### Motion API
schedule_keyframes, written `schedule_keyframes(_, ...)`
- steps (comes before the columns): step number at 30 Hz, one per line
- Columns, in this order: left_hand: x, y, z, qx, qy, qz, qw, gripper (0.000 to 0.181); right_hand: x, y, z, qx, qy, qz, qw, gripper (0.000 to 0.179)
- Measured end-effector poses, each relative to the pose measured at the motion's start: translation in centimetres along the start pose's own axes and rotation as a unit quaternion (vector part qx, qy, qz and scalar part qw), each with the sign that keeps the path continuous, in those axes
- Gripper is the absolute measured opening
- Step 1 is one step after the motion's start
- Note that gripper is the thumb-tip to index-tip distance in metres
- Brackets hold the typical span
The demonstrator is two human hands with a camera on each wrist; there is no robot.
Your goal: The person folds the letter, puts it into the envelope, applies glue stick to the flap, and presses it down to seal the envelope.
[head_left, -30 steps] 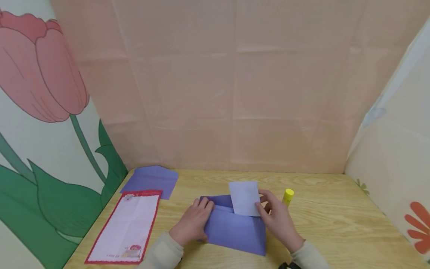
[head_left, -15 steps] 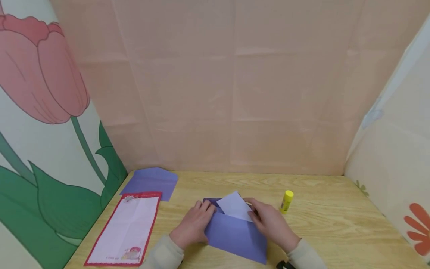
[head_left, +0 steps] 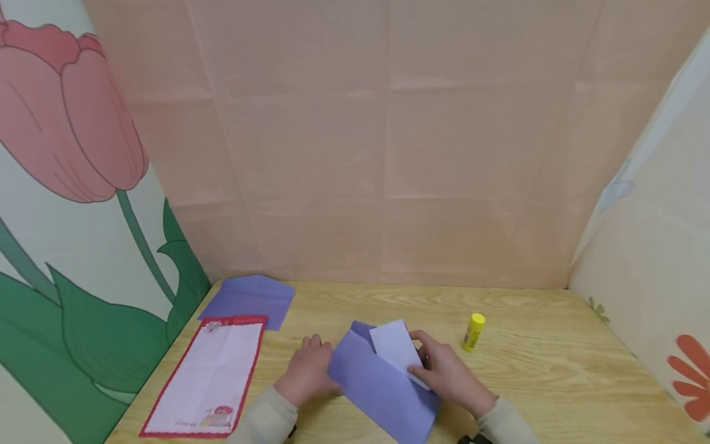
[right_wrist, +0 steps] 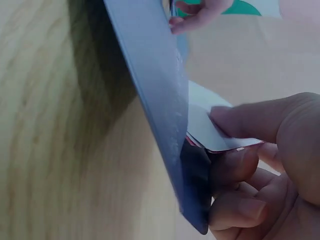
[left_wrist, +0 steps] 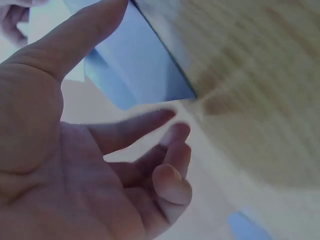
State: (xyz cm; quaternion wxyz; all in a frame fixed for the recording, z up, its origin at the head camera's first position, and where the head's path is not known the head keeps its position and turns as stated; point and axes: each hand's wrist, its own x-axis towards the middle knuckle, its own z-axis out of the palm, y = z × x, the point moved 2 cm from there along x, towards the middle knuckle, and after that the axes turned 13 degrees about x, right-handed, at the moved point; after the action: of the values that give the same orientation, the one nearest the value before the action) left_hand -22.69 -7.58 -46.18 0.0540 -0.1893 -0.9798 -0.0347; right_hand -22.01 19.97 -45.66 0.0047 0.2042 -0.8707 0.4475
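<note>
A purple envelope (head_left: 377, 388) is held tilted above the table in the head view, its lower right corner toward me. A folded white sheet of paper (head_left: 392, 346) sticks out of its opening. My right hand (head_left: 450, 373) pinches this paper between thumb and fingers; in the right wrist view, its other fingers touch the envelope's dark back part (right_wrist: 196, 175). At the envelope's left end is my left hand (head_left: 309, 370). In the left wrist view its fingers are loosely bent and apart from the envelope (left_wrist: 145, 65), and the thumb overlaps it; whether it touches is unclear.
A red-bordered white letter sheet (head_left: 208, 379) lies at the left of the wooden table (head_left: 554, 370), partly over a second purple envelope (head_left: 252, 299). Upright behind my right hand stands a yellow glue stick (head_left: 473, 333). A covered wall (head_left: 383, 185) rises behind the table.
The paper has tilted and gone lower into the envelope. The envelope has turned clockwise, its right end toward me. My left hand has loosened from its left end.
</note>
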Motion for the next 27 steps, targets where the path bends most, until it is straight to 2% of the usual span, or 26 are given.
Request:
schedule_keyframes(4, 0.0, -0.4, 0.1, -0.057, -0.035, -0.001, 0.9978, 0.063, 0.0, 0.4, 0.1, 0.013, -0.004, 0.020, 0.9997, 0.047)
schedule_keyframes(11, 0.3, -0.6, 0.5, -0.112, -0.055, 0.011, 0.9922, 0.067, -0.1, 0.6, 0.7, 0.039, -0.014, 0.035, 0.9985, 0.039)
schedule_keyframes(15, 0.2, -0.7, 0.9, -0.142, -0.065, 0.011, 0.9876, 0.066, -0.2, 0.6, 0.8, 0.057, -0.013, 0.040, 0.9975, 0.044)
schedule_keyframes(21, 0.5, -0.8, 0.7, -0.191, -0.047, 0.026, 0.9801, 0.065, -0.2, 0.7, 0.7, 0.089, -0.017, 0.059, 0.9941, 0.067)
schedule_keyframes(24, 1.0, -0.9, 0.3, -0.209, -0.033, 0.038, 0.9766, 0.067, -0.2, 0.7, 0.5, 0.093, -0.006, 0.071, 0.9931, 0.070)
schedule_keyframes(27, 1.2, -0.9, 0.0, -0.214, -0.017, 0.044, 0.9757, 0.072, -0.3, 0.6, 0.2, 0.101, 0.020, 0.067, 0.9925, 0.068)
